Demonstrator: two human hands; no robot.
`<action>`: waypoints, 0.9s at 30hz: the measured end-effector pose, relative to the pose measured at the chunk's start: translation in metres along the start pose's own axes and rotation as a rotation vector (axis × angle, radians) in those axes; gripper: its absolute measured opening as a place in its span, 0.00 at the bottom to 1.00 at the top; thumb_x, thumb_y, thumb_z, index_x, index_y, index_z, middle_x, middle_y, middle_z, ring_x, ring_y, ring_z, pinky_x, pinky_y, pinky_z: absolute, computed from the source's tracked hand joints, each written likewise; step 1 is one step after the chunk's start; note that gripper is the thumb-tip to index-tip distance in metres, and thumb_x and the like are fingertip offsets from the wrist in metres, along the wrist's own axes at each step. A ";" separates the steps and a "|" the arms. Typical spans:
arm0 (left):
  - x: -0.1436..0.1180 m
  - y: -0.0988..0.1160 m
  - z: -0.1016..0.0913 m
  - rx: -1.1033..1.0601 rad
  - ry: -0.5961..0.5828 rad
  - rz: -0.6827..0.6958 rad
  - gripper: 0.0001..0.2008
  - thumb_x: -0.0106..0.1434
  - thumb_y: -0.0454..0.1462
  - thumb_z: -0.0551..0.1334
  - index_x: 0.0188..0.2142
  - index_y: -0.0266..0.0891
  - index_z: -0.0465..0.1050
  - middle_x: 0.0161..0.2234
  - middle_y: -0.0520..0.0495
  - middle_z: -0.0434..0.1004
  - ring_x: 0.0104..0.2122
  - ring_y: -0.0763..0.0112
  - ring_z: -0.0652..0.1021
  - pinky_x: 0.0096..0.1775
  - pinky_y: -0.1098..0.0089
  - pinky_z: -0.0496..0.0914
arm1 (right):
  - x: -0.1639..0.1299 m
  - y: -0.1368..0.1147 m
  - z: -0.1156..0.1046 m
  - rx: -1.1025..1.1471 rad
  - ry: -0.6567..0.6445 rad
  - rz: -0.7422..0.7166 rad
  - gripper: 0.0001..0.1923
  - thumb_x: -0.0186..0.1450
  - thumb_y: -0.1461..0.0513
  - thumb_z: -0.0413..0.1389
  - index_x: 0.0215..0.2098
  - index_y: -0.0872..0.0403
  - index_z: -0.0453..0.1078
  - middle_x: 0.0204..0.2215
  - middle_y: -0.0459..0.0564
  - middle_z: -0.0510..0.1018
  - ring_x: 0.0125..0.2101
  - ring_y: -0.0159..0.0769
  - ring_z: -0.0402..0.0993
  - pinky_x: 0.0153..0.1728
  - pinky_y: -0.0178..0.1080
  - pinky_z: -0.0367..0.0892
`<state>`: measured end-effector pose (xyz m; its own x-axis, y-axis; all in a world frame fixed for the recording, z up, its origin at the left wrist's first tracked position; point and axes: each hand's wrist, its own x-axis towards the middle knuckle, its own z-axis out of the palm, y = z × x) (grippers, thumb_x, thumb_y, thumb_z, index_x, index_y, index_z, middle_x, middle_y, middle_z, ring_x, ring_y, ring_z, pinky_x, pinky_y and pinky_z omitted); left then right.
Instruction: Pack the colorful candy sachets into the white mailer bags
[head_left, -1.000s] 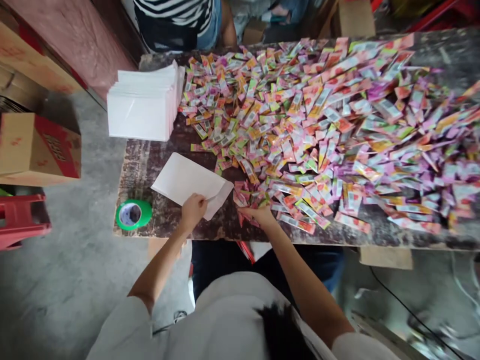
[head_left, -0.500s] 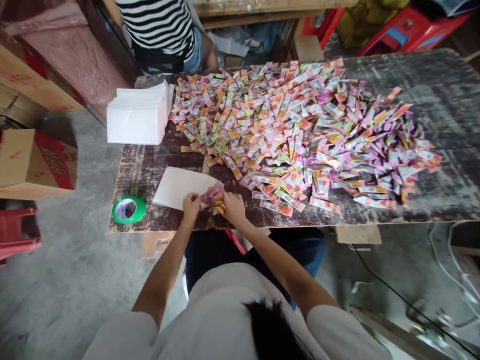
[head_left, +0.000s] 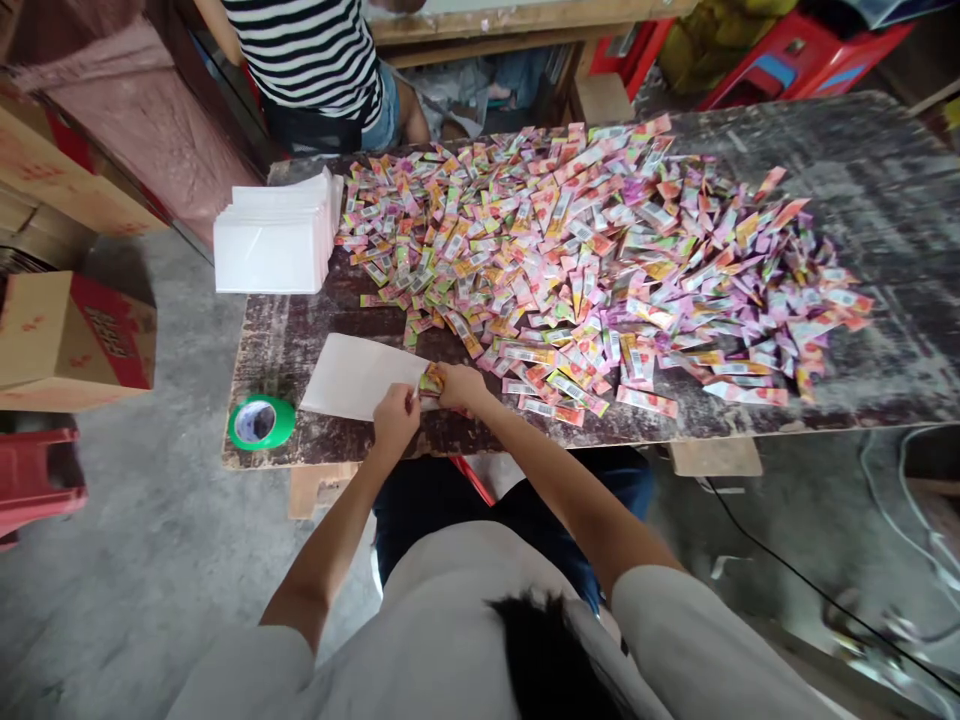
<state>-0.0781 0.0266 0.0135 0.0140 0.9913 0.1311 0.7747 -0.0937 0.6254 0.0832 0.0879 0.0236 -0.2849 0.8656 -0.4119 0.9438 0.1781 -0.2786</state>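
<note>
Nearest, the left hand (head_left: 395,418) pinches the open edge of a white envelope (head_left: 360,375) lying flat on the table (head_left: 292,330), while the right hand (head_left: 461,385) grips a small bundle of sachets (head_left: 432,379) at its mouth, seemingly halfway in, though the opening is hard to see. The filling step looks underway; pushing deeper needs the mouth held open. Beyond lie the sachet heap (head_left: 600,260) and an envelope stack (head_left: 270,240).

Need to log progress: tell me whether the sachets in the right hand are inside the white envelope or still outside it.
Partly in: the sachets in the right hand sit at the envelope mouth, ends still showing.
</note>
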 end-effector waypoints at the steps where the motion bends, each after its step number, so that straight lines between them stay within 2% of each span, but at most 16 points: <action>1: 0.000 0.000 0.001 -0.015 -0.003 -0.023 0.03 0.62 0.33 0.58 0.32 0.41 0.68 0.30 0.48 0.73 0.31 0.67 0.73 0.35 0.68 0.64 | 0.002 -0.002 -0.003 0.012 -0.023 0.019 0.26 0.60 0.55 0.60 0.56 0.50 0.66 0.46 0.55 0.80 0.45 0.47 0.78 0.41 0.40 0.68; 4: 0.009 0.002 0.004 -0.092 0.044 -0.086 0.03 0.63 0.35 0.59 0.32 0.41 0.68 0.29 0.49 0.73 0.29 0.69 0.73 0.35 0.69 0.65 | -0.004 -0.018 -0.001 0.014 0.014 0.078 0.25 0.62 0.54 0.59 0.54 0.55 0.67 0.44 0.59 0.80 0.44 0.48 0.79 0.43 0.42 0.70; 7: 0.024 0.011 0.007 -0.088 0.075 -0.067 0.05 0.64 0.35 0.59 0.30 0.41 0.67 0.28 0.49 0.72 0.29 0.69 0.73 0.34 0.69 0.65 | -0.016 -0.040 0.005 -0.059 0.101 0.113 0.17 0.66 0.62 0.54 0.52 0.61 0.67 0.44 0.64 0.79 0.44 0.48 0.78 0.45 0.45 0.70; 9: 0.031 0.018 0.007 -0.001 0.029 0.001 0.06 0.63 0.34 0.59 0.29 0.41 0.66 0.29 0.48 0.72 0.30 0.67 0.73 0.34 0.69 0.64 | -0.017 -0.046 0.007 -0.073 0.110 0.114 0.14 0.68 0.66 0.50 0.50 0.62 0.69 0.44 0.67 0.78 0.45 0.49 0.78 0.45 0.47 0.70; 11: 0.031 0.024 0.006 0.109 -0.056 0.095 0.06 0.63 0.32 0.58 0.29 0.41 0.67 0.31 0.45 0.72 0.31 0.66 0.73 0.34 0.68 0.63 | -0.012 -0.043 0.005 0.013 0.055 0.102 0.13 0.67 0.66 0.51 0.48 0.62 0.71 0.43 0.67 0.79 0.45 0.50 0.79 0.44 0.46 0.71; 13: 0.024 0.026 0.005 0.188 -0.134 0.163 0.06 0.64 0.32 0.57 0.31 0.41 0.69 0.33 0.44 0.73 0.32 0.64 0.73 0.35 0.66 0.64 | -0.003 -0.032 0.001 0.117 -0.002 0.082 0.14 0.63 0.62 0.58 0.46 0.60 0.74 0.42 0.64 0.80 0.45 0.50 0.80 0.43 0.43 0.71; 15: 0.013 0.023 0.006 0.217 -0.127 0.165 0.06 0.63 0.30 0.57 0.34 0.41 0.70 0.35 0.43 0.73 0.35 0.62 0.74 0.38 0.65 0.66 | 0.006 -0.019 0.000 0.238 -0.031 0.107 0.17 0.56 0.61 0.64 0.43 0.58 0.76 0.43 0.62 0.81 0.45 0.52 0.79 0.42 0.41 0.72; 17: 0.002 0.016 0.010 0.206 -0.003 0.078 0.08 0.60 0.28 0.58 0.38 0.39 0.70 0.38 0.40 0.73 0.41 0.58 0.75 0.45 0.63 0.67 | 0.012 -0.008 0.002 0.361 -0.059 0.178 0.20 0.48 0.61 0.67 0.39 0.57 0.77 0.41 0.60 0.82 0.43 0.52 0.80 0.40 0.41 0.72; 19: -0.006 0.007 0.017 0.162 0.149 -0.080 0.14 0.57 0.29 0.62 0.45 0.36 0.68 0.44 0.36 0.72 0.48 0.54 0.74 0.49 0.59 0.67 | 0.015 -0.002 0.006 0.495 -0.077 0.253 0.19 0.43 0.63 0.68 0.34 0.56 0.77 0.37 0.57 0.82 0.40 0.52 0.80 0.38 0.41 0.72; 20: -0.008 0.003 0.021 0.124 0.187 -0.170 0.18 0.57 0.31 0.64 0.48 0.34 0.67 0.47 0.34 0.71 0.49 0.53 0.74 0.50 0.58 0.67 | 0.015 0.000 0.009 0.545 -0.070 0.277 0.18 0.41 0.64 0.68 0.32 0.56 0.77 0.35 0.57 0.82 0.40 0.52 0.79 0.37 0.41 0.72; 21: -0.010 -0.001 0.024 0.079 0.183 -0.251 0.21 0.57 0.32 0.64 0.50 0.34 0.66 0.48 0.33 0.72 0.48 0.53 0.75 0.49 0.59 0.68 | 0.014 0.001 0.012 0.585 -0.053 0.291 0.16 0.40 0.64 0.68 0.29 0.56 0.76 0.34 0.56 0.81 0.40 0.52 0.79 0.36 0.41 0.72; 23: -0.012 -0.004 0.029 0.015 0.076 -0.358 0.17 0.61 0.34 0.62 0.51 0.36 0.68 0.46 0.35 0.75 0.44 0.56 0.77 0.45 0.62 0.68 | 0.012 0.000 0.018 0.717 -0.027 0.308 0.14 0.40 0.65 0.67 0.27 0.55 0.74 0.31 0.54 0.80 0.40 0.51 0.78 0.35 0.41 0.72; 25: -0.014 -0.004 0.031 0.025 -0.067 -0.383 0.10 0.65 0.34 0.58 0.45 0.39 0.72 0.40 0.39 0.78 0.40 0.58 0.79 0.41 0.64 0.67 | 0.010 -0.003 0.022 0.925 -0.043 0.280 0.13 0.42 0.65 0.65 0.27 0.54 0.72 0.29 0.51 0.80 0.38 0.46 0.78 0.34 0.38 0.73; 27: -0.021 -0.001 0.031 0.065 -0.150 -0.352 0.08 0.66 0.34 0.56 0.40 0.40 0.74 0.36 0.39 0.79 0.38 0.58 0.79 0.40 0.65 0.66 | 0.007 -0.005 0.025 1.158 -0.081 0.227 0.11 0.45 0.65 0.62 0.28 0.54 0.71 0.28 0.48 0.80 0.35 0.40 0.78 0.34 0.36 0.74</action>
<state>-0.0596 0.0089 -0.0141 -0.1711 0.9647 -0.2004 0.7869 0.2562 0.5614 0.0724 0.0810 0.0005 -0.1797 0.7831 -0.5954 0.2716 -0.5422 -0.7951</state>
